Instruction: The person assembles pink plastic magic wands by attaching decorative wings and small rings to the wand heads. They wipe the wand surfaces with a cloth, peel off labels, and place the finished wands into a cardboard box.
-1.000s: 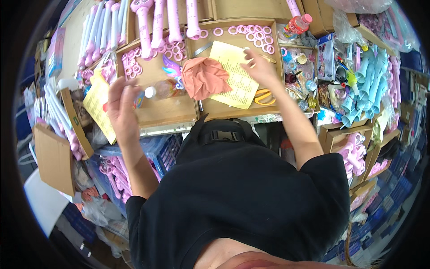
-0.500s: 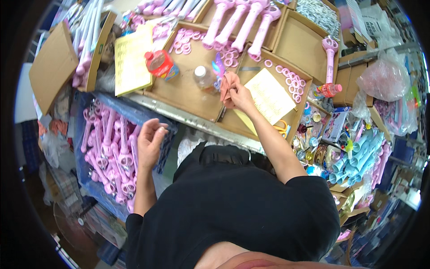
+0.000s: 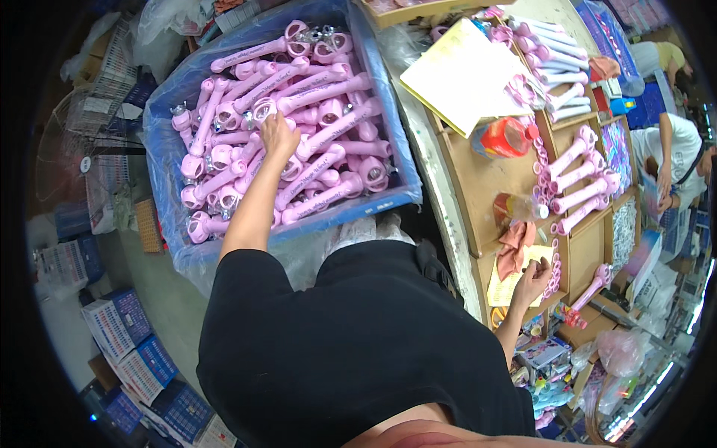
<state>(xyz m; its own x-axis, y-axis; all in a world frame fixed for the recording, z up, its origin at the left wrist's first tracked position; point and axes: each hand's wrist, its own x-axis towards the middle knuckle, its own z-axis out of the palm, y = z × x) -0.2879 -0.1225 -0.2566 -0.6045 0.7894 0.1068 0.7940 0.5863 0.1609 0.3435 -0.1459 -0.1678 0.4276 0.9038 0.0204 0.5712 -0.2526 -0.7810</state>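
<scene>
My left hand (image 3: 278,136) reaches down into a blue plastic-lined bin (image 3: 394,198) filled with several pink wand-shaped toy parts (image 3: 332,123); its fingers rest on the pile, and whether it grips one I cannot tell. My right hand (image 3: 532,282) lies on a yellow paper sheet (image 3: 502,287) on the cardboard workbench (image 3: 478,187), fingers loosely curled, next to a pink cloth (image 3: 514,243) and a row of pink rings (image 3: 555,269). A small clear bottle (image 3: 517,207) lies just beyond the cloth.
A yellow pad (image 3: 463,75) and a red-capped bottle (image 3: 504,138) sit on the bench. Cardboard trays hold pink wands (image 3: 579,175). Another person in white (image 3: 676,157) works at the far right. Printed boxes (image 3: 123,336) stand on the floor at left.
The view has swung left toward the bin. My left hand moved from beside my body into the pile of pink parts. My right hand came back from the trays to the yellow sheet.
</scene>
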